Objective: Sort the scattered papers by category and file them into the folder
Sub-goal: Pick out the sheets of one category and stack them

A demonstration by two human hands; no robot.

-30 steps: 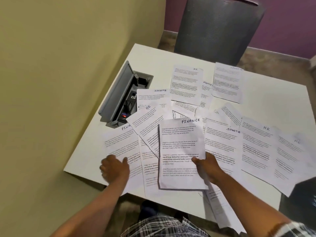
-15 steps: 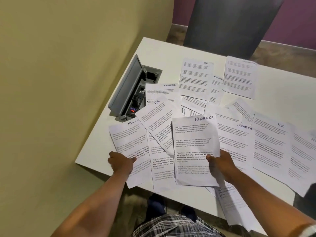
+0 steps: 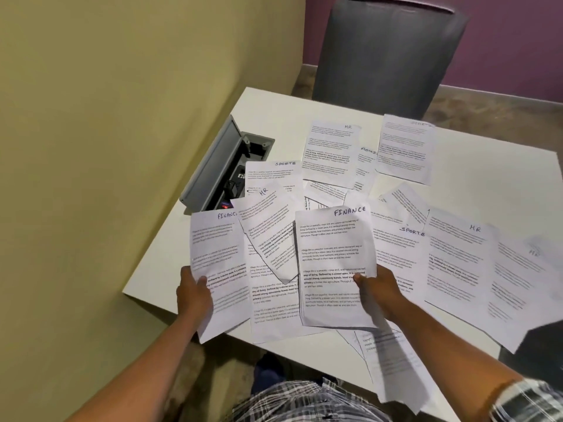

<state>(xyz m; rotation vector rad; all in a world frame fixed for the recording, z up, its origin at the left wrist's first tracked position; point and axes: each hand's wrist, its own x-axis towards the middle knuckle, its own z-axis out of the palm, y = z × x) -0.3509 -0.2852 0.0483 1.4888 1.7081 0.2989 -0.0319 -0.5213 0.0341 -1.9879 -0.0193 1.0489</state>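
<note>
Since a second before, the left hand point(image 3: 195, 295) had gone from pressing flat to pinching a white printed sheet headed FINANCE point(image 3: 217, 263), its long axis running away from the person. Further right, the right hand point(image 3: 376, 292) gripped another white FINANCE-headed sheet point(image 3: 333, 263), lifted above scattered papers point(image 3: 457, 254) on the white tabletop point(image 3: 487, 178).

You're in an office or small mtg room: a white table point(image 3: 475, 181) with a flip-up power/data box point(image 3: 227, 172) set into its top, a grey office chair point(image 3: 387, 53) pushed up opposite you, and printed sheets point(image 3: 457, 263) headed HR, FINANCE, ADMIN etc. spread across it.
</note>
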